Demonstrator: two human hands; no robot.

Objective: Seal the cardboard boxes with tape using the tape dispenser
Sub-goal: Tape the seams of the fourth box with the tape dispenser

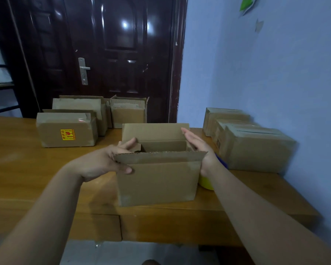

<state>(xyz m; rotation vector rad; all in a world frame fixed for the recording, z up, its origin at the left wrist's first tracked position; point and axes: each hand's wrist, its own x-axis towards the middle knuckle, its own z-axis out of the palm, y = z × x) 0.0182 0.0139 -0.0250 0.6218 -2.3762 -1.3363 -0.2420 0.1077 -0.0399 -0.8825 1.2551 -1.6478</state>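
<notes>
An open cardboard box (157, 182) stands at the table's front middle, its long flaps upright. My left hand (105, 161) grips its left end, thumb on the front face and fingers over the left end flap. My right hand (199, 150) lies flat against the right end, fingers straight along the right flap. Behind my right wrist a yellow tape roll with a blue part, the tape dispenser (206, 183), rests on the table, mostly hidden.
Several unsealed boxes (65, 131) stand at the back left of the wooden table (27, 169). Several more boxes (254, 150) stand in a row along the blue wall on the right. A dark door is behind the table.
</notes>
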